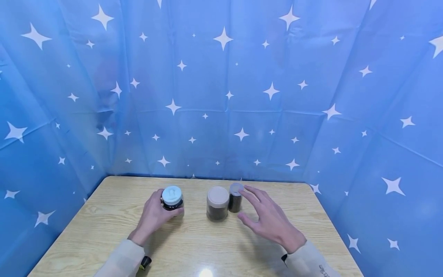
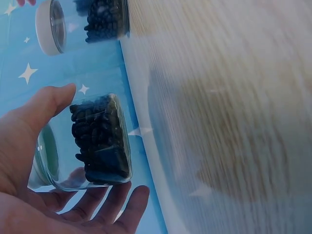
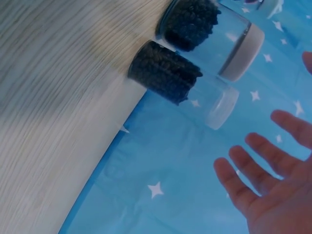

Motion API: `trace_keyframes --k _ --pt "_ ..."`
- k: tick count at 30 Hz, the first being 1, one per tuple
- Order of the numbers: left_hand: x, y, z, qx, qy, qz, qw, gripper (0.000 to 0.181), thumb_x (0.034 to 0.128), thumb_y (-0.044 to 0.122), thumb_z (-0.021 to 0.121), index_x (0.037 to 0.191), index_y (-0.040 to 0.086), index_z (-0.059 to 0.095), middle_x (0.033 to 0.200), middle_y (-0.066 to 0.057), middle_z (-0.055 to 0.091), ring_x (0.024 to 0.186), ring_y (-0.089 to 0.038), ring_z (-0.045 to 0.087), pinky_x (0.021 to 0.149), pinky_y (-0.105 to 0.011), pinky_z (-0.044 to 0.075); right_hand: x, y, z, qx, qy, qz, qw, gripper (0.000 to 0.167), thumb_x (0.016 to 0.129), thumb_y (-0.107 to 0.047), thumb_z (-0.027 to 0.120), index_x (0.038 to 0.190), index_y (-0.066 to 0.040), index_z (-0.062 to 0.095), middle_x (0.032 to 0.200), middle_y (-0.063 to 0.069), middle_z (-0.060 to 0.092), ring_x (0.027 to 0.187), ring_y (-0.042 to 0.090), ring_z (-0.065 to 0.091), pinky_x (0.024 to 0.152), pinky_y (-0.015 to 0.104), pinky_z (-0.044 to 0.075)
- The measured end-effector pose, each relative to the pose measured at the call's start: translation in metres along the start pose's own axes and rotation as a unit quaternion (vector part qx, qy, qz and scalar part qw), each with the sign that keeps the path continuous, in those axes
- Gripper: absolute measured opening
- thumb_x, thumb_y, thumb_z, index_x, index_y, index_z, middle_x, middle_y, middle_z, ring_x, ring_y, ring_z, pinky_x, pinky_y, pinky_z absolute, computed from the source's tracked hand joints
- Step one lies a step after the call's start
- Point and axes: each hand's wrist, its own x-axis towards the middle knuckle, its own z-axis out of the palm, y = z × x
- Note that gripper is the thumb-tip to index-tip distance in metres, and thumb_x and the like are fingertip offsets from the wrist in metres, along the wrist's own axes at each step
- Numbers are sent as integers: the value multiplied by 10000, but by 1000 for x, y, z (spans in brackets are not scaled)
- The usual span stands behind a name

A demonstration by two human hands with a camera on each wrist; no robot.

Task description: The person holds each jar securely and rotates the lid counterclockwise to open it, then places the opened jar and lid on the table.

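While left grip (image 1: 154, 214) holds jar (image 1: 172, 196), right grip (image 1: 270, 217) near slimmer jar (image 1: 235, 204)

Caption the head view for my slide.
Left hand holds a blue-lidded jar; open right hand beside two other jars.

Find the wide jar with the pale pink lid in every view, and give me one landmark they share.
Head: the wide jar stands below centre, just left of the narrow jar.
Left wrist: top left, cut off by the upper edge.
Right wrist: at the top, right of centre.
Shared landmark: blue star-patterned curtain.
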Motion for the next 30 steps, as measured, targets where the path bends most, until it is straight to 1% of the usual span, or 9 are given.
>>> trace_keyframes --k 7,9,14,21,23,25,28,29,30 --pt "-3 7 3 -22 17 100 9999 903 829 398 1075 1491 -21 627 1441 -251 733 1357 -452 723 1172 -664 601 3 -5 2 5 36 -122 9999 784 1045 -470 859 1730 -228 564 1749 129 592 1551 382 634 1118 635 647" --pt "-5 9 3 -26 5 107 9999 915 817 404 1081 1496 -12 630 1442 -241 737 1361 -448 723 1177 -663 600 3 -7 3 21 40 -153 9999 787 1042 -463 864 1732 -232 562 1745 128 596 1547 378 637 1110 635 651" --pt "-11 16 4 16 17 251 9997 941 777 412 1104 1484 -8 647 1402 -223 756 1332 -436 736 1164 -674 605 4 -12 2 69 43 -202 9998 778 1044 -454 867 1727 -234 568 1739 128 603 1541 371 645 1103 634 653" --pt "-17 21 5 120 73 471 9988 912 764 406 1113 1455 17 663 1343 -180 767 1271 -394 753 1131 -648 625 5 -16 4 168 -39 -238 9996 780 1056 -465 858 1746 -307 531 1741 116 600 1564 349 628 1133 612 644" --pt "-19 22 6 119 80 508 9986 908 758 409 1115 1449 26 667 1338 -174 768 1263 -389 756 1127 -642 627 6 -17 5 197 -53 -259 9995 783 1057 -468 858 1748 -303 528 1743 118 598 1572 353 620 1144 613 639" --pt "-20 23 8 79 106 591 9982 905 753 416 1115 1445 36 672 1333 -169 770 1256 -395 761 1122 -650 631 6 -18 6 193 -60 -277 9994 781 1058 -472 854 1747 -292 530 1743 117 597 1578 353 614 1155 611 635" --pt "-22 24 11 -20 227 838 9962 881 735 406 1119 1412 43 688 1298 -162 775 1210 -403 769 1078 -679 639 6 -19 7 242 -80 -285 9993 775 1062 -468 850 1743 -270 538 1746 115 592 1586 354 606 1141 608 644" --pt "-20 19 15 -91 313 1041 9940 862 752 422 1109 1406 49 689 1279 -155 773 1180 -376 772 1050 -637 659 6 -20 7 276 -95 -284 9992 774 1063 -461 851 1744 -270 537 1747 116 591 1591 357 601 1140 609 645" --pt "-21 20 16 -127 353 1136 9928 849 747 418 1111 1389 52 695 1260 -151 772 1157 -373 773 1030 -638 664 6 -21 7 302 -118 -287 9991 774 1065 -458 850 1746 -272 534 1748 118 588 1596 357 597 1137 607 647"
